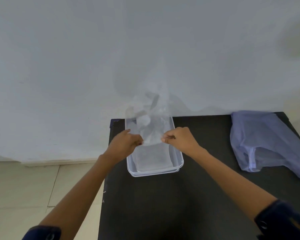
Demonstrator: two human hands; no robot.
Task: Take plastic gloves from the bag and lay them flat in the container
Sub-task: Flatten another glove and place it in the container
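head view, looking forward and down, table (189, 196) close below

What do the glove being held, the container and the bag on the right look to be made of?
Glove: thin clear plastic film, crinkled, see-through. Container: clear rigid plastic, apparently glossy, with its rim holding shape. Bag: thin translucent bluish plastic film, slumped and wrinkled on the table.

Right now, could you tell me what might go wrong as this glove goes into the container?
The glove, pinched by the left hand and right hand, billows upward and may land creased. The container sits near the table's left edge, so a nudge could shift it off.
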